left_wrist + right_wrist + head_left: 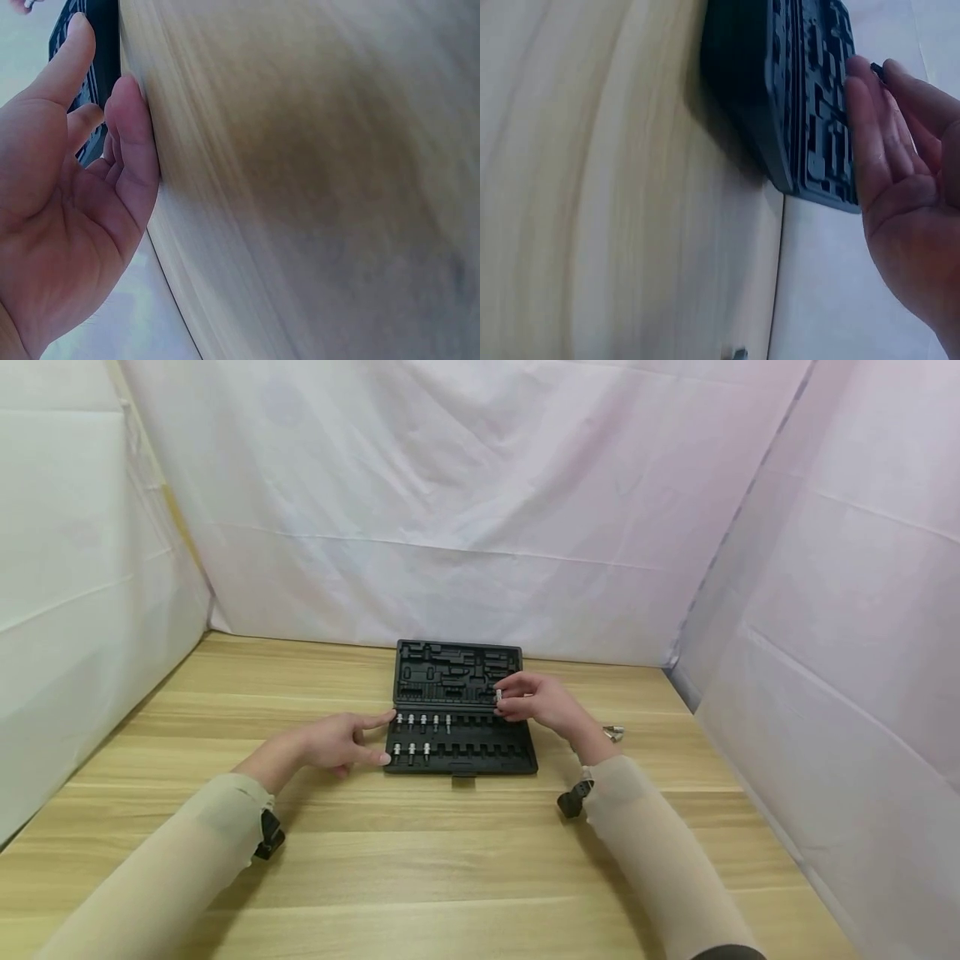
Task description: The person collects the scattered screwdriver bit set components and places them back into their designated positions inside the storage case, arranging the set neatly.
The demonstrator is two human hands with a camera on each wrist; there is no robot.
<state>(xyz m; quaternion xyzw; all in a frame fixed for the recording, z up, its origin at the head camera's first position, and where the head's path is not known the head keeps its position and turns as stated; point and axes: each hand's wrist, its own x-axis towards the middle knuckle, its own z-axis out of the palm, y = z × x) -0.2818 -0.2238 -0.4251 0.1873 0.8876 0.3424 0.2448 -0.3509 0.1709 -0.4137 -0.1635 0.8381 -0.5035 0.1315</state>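
Note:
An unfolded black plastic tool case (480, 767) lies on the table, its moulded lid (457, 672) at the back. Several silver bit sockets (423, 723) stand in the left part of the tray's rear row, and three bit sockets (412, 752) fill the left of the front row. My left hand (337, 743) touches the case's left side with extended thumb and index finger; the other fingers (133, 135) are bent. Over the right side of the case, my right hand (542, 703) pinches a bit socket (498, 696) between thumb and fingers. Only its dark tip (878, 72) shows in the right wrist view.
A few loose silver bit sockets (613, 732) lie on the wooden table (420, 868) to the right of the case, beyond my right forearm. White cloth walls (450, 568) enclose the table at the back and both sides.

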